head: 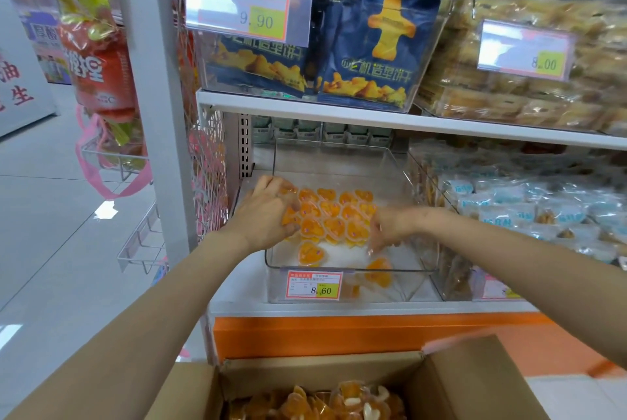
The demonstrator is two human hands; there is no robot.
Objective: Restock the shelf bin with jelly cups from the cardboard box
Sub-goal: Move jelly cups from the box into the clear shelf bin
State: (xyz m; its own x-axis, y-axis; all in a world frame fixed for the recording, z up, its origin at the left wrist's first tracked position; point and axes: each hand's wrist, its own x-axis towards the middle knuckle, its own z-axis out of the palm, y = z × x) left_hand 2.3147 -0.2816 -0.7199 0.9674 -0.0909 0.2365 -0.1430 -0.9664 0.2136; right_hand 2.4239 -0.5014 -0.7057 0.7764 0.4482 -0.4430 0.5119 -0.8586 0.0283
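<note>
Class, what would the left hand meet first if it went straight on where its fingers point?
The left hand would meet the jelly cups in the bin; its fingers seem curled on some.

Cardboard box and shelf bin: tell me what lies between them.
Head view: the white shelf edge and the orange base panel lie between cardboard box and shelf bin.

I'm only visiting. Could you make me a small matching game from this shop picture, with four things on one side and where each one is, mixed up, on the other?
Things:
1. cardboard box
2. blue snack bags
3. left hand
4. 8.60 price tag

Places:
A. front of the clear bin
B. on the upper shelf
C. on the jelly cups, bin's left side
D. bottom of the view, open

Pairs: 1-D, 2-B, 3-C, 4-A
</note>
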